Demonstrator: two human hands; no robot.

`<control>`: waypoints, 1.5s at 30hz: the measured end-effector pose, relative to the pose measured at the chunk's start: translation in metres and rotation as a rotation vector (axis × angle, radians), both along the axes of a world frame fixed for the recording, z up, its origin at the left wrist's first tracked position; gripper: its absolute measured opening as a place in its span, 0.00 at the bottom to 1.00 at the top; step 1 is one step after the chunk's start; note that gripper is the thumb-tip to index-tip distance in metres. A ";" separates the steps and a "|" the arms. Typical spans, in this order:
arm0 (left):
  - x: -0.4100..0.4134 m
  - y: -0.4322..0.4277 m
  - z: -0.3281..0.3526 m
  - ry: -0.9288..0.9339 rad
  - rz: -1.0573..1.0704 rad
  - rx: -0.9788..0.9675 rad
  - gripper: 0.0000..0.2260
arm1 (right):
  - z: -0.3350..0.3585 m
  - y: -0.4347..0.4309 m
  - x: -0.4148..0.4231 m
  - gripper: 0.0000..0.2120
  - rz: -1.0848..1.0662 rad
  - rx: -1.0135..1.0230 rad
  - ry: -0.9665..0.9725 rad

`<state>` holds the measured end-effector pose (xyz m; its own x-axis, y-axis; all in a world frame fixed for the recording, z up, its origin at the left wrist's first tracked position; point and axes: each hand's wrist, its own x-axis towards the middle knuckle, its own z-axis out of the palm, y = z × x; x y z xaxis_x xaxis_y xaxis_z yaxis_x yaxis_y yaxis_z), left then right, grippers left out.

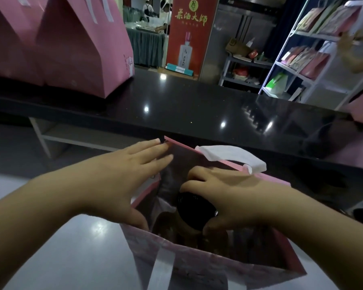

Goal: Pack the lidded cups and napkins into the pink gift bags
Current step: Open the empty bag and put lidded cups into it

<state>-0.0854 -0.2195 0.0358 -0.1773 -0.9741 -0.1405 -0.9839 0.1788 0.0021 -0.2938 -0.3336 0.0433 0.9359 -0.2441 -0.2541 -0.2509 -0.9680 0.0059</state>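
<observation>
in the head view the right hand (pixel 235 197) curls round the dark lid of the lidded cup (pixel 194 210) inside the open pink gift bag (pixel 208 266), the left hand (pixel 122 176) with straight fingers apparently spreading its left rim: lower the cup level, mouth held wide.

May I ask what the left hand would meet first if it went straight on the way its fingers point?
The fingertips of the left hand touch the far left corner of the open pink paper gift bag, so that corner comes first. Beyond it, probably the glossy black counter; depth is unclear.
</observation>
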 end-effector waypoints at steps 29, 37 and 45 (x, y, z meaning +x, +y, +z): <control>0.002 -0.013 -0.005 0.294 0.033 -0.094 0.56 | -0.051 0.001 0.048 0.36 0.297 -0.088 0.316; 0.001 -0.014 -0.002 0.291 0.085 -0.298 0.40 | 0.007 0.004 0.008 0.17 0.266 -0.152 -0.008; -0.012 -0.022 0.016 0.254 -0.038 -0.530 0.13 | 0.058 0.015 -0.087 0.12 0.022 -0.186 -0.372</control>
